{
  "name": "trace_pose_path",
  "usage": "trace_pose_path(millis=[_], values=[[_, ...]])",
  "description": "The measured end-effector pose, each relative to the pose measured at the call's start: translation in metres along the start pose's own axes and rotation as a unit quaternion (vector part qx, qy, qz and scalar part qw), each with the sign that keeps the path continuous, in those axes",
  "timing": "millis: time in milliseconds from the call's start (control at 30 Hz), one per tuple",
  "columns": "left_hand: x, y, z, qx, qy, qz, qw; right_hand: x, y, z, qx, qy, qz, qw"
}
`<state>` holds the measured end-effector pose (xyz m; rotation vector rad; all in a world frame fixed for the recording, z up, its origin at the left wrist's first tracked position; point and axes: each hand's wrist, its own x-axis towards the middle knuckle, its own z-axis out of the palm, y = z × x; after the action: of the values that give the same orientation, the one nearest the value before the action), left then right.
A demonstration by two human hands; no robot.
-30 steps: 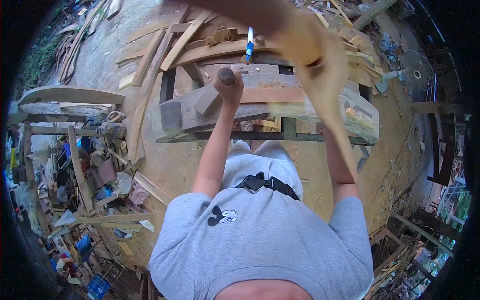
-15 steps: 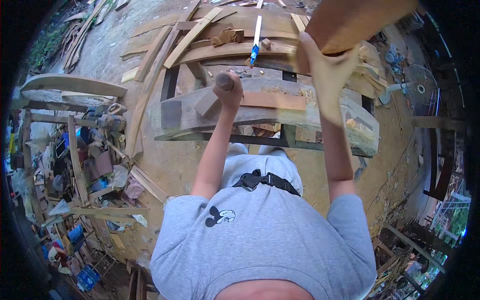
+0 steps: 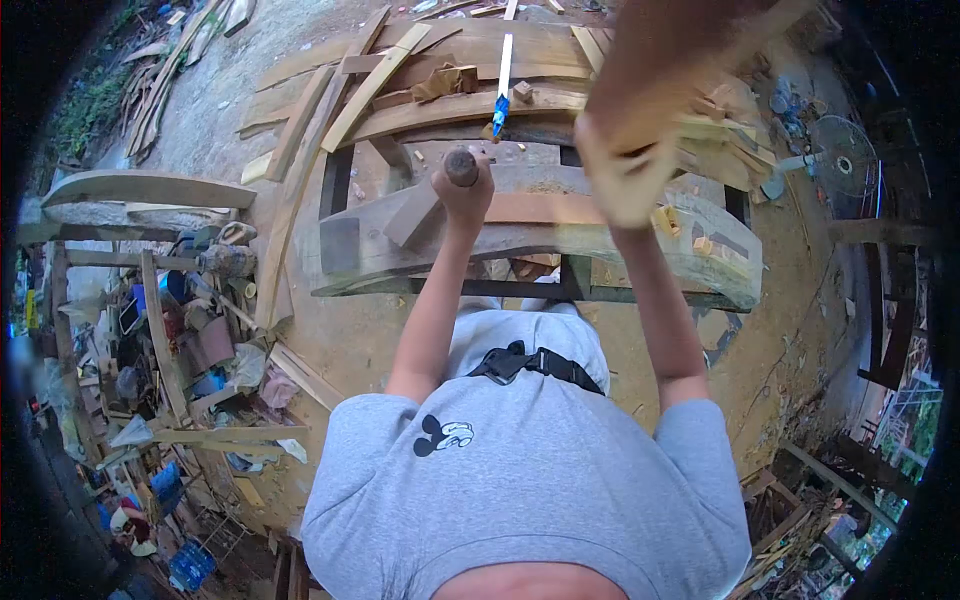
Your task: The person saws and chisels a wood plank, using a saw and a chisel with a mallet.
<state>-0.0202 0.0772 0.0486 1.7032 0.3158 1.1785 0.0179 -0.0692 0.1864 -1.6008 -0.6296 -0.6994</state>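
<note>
My left hand (image 3: 463,200) is wrapped round the upright handle of a chisel (image 3: 461,167). Its round wooden end faces up, and the blade is hidden below my fist. Under it lies a thick curved timber (image 3: 590,238), with a flat reddish-brown board (image 3: 545,208) on top and a short wooden block (image 3: 412,218) beside my fist. My right hand (image 3: 628,185) grips a wooden mallet (image 3: 680,70), a large brown block raised above the timber's right half and blurred by motion. The mallet head is apart from the chisel.
Behind the timber, planks (image 3: 380,85) and a paint brush with a blue-wrapped handle (image 3: 500,105) lie on a bench. Wood chips (image 3: 705,245) sit on the timber's right end. A fan (image 3: 843,165) stands at right; a cluttered rack (image 3: 160,320) is at left.
My right hand has swung the mallet down and leftward, towards the chisel. The left hand keeps its grip and shows slightly farther right. The whole view has shifted a little.
</note>
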Motion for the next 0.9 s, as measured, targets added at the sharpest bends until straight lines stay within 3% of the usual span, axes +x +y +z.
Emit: trace_pose_path(millis=[33,67,100,200,233,300,333,367,400,433,500,567,633,900], values=[[0.000,0.001,0.001,-0.012,0.011,0.043,0.999,-0.011,0.018,-0.002,-0.160,-0.102,-0.195,0.962],[0.000,0.001,0.001,-0.024,0.022,0.086,0.996,-0.018,0.020,-0.005,-0.271,-0.217,-0.230,0.909],[0.000,-0.007,0.000,-0.022,0.016,0.087,0.996,-0.019,0.011,-0.005,-0.271,-0.214,-0.225,0.911],[-0.002,-0.022,-0.003,-0.010,0.012,0.042,0.999,-0.011,-0.006,-0.001,-0.248,-0.163,-0.065,0.953],[-0.001,-0.016,-0.006,-0.004,0.009,0.048,0.999,-0.014,-0.001,0.001,-0.248,-0.162,-0.064,0.953],[-0.001,-0.018,-0.011,0.000,0.006,0.053,0.999,-0.031,0.019,0.002,-0.056,-0.038,0.086,0.994],[-0.006,-0.030,-0.016,-0.073,0.024,-0.034,0.996,-0.054,0.043,-0.001,-0.070,-0.027,0.143,0.987],[-0.009,-0.037,-0.019,-0.145,0.043,-0.123,0.981,-0.071,0.058,-0.006,-0.071,-0.028,0.143,0.987],[0.002,0.007,-0.022,-0.184,0.048,-0.190,0.963,-0.084,0.070,-0.011,-0.132,-0.063,0.201,0.969],[0.003,0.005,-0.023,-0.184,0.050,-0.191,0.963,-0.098,0.083,-0.016,-0.192,-0.098,0.256,0.942],[0.008,-0.001,-0.030,-0.276,0.054,-0.213,0.936,-0.139,0.117,-0.024,-0.247,-0.131,0.236,0.931],[0.010,-0.008,-0.032,-0.262,0.040,-0.185,0.946,-0.149,0.123,-0.026,-0.301,-0.164,0.218,0.914],[0.010,-0.015,-0.032,-0.231,0.039,-0.170,0.957,-0.147,0.116,-0.027,-0.302,-0.256,0.377,0.837],[0.024,-0.041,-0.055,-0.260,0.077,-0.169,0.948,-0.155,0.134,-0.034,-0.309,-0.244,0.371,0.841]])
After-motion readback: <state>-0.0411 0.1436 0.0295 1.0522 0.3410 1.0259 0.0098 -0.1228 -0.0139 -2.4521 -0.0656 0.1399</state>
